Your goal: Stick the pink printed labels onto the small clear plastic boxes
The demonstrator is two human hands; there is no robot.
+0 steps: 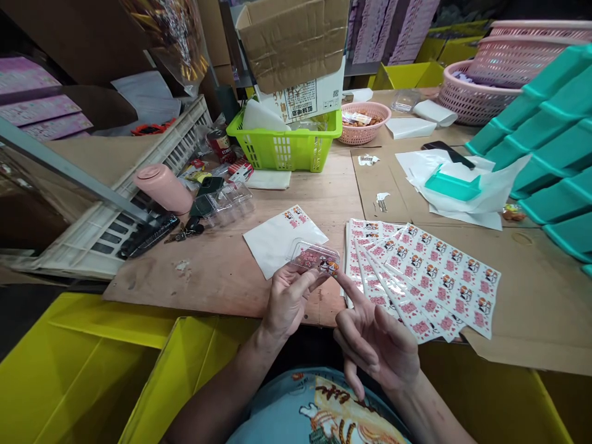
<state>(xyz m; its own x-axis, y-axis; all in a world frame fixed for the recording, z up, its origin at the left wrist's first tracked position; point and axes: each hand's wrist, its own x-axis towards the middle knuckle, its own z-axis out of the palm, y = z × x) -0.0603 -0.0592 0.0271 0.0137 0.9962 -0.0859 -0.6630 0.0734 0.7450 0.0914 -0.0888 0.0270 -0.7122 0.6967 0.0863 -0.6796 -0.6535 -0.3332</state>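
Between the thumb and fingers of my left hand (289, 299) is a small clear plastic box (316, 258) with a pink cartoon sticker on its face. My right hand (377, 345) holds nothing; its index finger stretches out to the box's right end, and the other fingers are loosely bent and apart. Behind the box lies a mostly bare sticker sheet (272, 240) with a few stickers at its top corner. Fanned out to the right of it are several full sticker sheets (435, 265) with pink lettering and cartoon animals.
A green basket (291, 148) holding a cardboard box stands at the back. On the left are a pink tumbler (163, 188), clear plastic packs (231, 203) and keys (185, 230). Teal trays (546, 135) are stacked at right, near a phone (448, 153). Yellow bins (102, 357) flank the front edge.
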